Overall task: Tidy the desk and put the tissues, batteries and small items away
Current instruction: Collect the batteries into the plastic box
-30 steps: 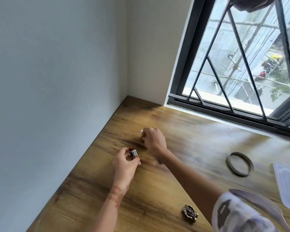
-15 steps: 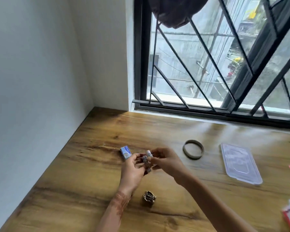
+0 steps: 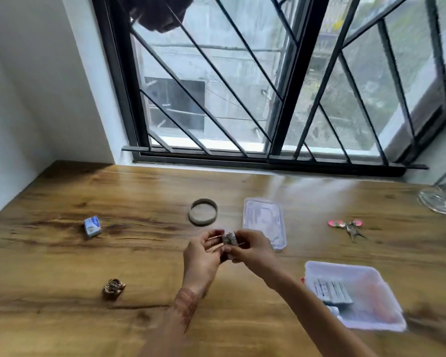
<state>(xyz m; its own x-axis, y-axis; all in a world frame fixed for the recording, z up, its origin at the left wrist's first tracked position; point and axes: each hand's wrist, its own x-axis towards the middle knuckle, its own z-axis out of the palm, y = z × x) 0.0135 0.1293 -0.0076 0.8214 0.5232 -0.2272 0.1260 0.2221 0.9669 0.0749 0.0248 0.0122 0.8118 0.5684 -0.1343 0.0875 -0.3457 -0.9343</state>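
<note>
Over the middle of the wooden desk (image 3: 62, 266), my left hand (image 3: 201, 256) and my right hand (image 3: 252, 251) meet around several small batteries (image 3: 230, 239); fingers of both hands close on them. A clear plastic box (image 3: 371, 274) sits to the right of my right forearm with batteries and small items inside. Its lid (image 3: 264, 222) lies flat just beyond my right hand. A small blue and white packet (image 3: 92, 226) rests at the left. A brown hair clip (image 3: 113, 288) lies near the left front.
A grey ring (image 3: 203, 215) lies behind my hands. Keys with a pink tag (image 3: 346, 226) are at the right, and a glass dish (image 3: 439, 203) is at the far right edge. A barred window (image 3: 281, 86) backs the desk; a white wall stands at the left.
The view has swung right, bringing the box, lid, keys and dish into sight. My hands came together from the left corner and now hold the batteries over the desk's middle.
</note>
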